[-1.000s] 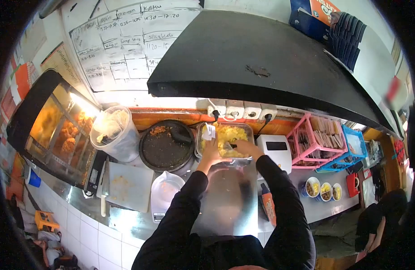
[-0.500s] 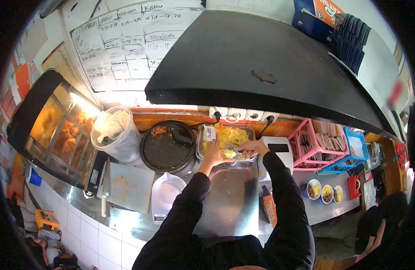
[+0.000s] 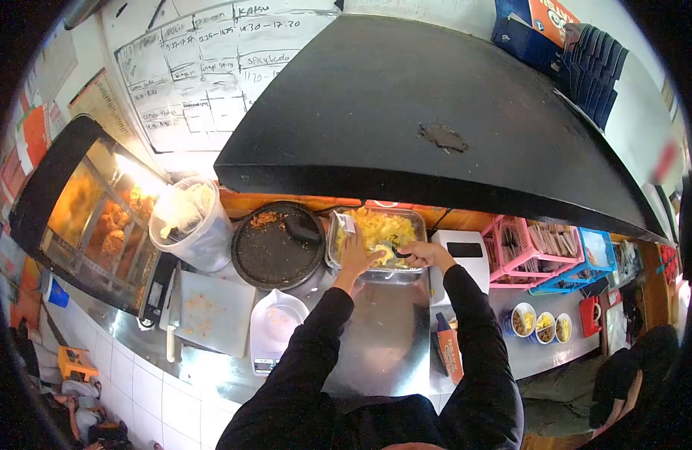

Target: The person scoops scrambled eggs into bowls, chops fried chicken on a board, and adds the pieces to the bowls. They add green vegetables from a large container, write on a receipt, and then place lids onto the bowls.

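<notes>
A clear rectangular tub (image 3: 333, 238) of yellow food that looks like scrambled egg (image 3: 383, 223) stands against the back of the counter. My left hand (image 3: 355, 256) lies over the tub's near left part, fingers stretched away from me and thumb spread to the right. By its fingertips is a white labelled piece (image 3: 346, 223) at the tub's corner. My right hand (image 3: 428, 256) is closed round the dark handle of a spoon (image 3: 400, 253) at the tub's near right side. The spoon's head is down among the egg, close to my left thumb.
Left are a round black pan (image 3: 274, 259), kitchen scale (image 3: 278, 319) with a bowl, cutting board (image 3: 211, 311), knife (image 3: 171, 341), bucket (image 3: 199, 244) and lit food warmer (image 3: 98, 217). Right are a white device (image 3: 466, 262), pink basket (image 3: 503, 251) and filled cups (image 3: 544, 324). A black shelf (image 3: 421, 120) overhangs.
My right hand has shifted slightly down with the spoon. My left hand stays at the tub's left part. The camera view has tilted a little, so the shelf covers the wall sockets.
</notes>
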`<state>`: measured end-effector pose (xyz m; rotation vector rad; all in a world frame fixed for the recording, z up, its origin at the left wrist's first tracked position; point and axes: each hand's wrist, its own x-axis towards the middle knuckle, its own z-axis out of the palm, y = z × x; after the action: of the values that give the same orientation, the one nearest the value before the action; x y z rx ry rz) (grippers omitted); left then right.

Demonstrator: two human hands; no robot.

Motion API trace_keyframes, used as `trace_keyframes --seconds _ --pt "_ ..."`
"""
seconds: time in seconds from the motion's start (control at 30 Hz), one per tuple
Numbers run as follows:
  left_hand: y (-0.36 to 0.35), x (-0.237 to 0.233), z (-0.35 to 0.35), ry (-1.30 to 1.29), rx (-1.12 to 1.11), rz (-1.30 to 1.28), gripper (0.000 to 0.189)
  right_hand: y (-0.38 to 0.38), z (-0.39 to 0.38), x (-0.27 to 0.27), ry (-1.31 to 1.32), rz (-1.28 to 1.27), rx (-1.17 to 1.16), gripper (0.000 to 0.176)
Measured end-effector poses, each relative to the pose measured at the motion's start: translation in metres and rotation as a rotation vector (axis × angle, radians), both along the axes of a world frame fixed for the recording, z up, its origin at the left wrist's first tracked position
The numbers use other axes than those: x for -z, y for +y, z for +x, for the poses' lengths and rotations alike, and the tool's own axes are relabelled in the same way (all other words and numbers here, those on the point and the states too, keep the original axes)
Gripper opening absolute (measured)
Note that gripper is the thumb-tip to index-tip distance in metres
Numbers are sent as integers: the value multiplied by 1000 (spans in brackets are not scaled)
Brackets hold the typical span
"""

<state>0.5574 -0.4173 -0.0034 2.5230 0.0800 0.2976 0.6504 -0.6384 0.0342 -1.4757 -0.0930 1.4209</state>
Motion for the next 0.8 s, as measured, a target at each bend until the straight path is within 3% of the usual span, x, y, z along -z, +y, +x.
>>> trace_keyframes --seconds 0.13,0.33,0.57,0.67,0.7,0.8 --pt "1 5 6 94 -30 -29 123 -6 11 25 -1 20 33 23" --pt "3 4 5 118 -27 3 121 0 2 -4 -138 -97 33 25" --pt "-6 0 9 110 -114 48 112 0 -12 -19 -150 -32 17 28" --pt "-6 6 10 100 -116 112 111 -1 -10 -7 -205 -56 127 25" --pt "-5 9 9 -20 -109 111 109 0 -9 -2 -249 -82 215 22" --pt "-5 11 5 -108 -113 200 109 -12 -5 -2 -67 40 396 20"
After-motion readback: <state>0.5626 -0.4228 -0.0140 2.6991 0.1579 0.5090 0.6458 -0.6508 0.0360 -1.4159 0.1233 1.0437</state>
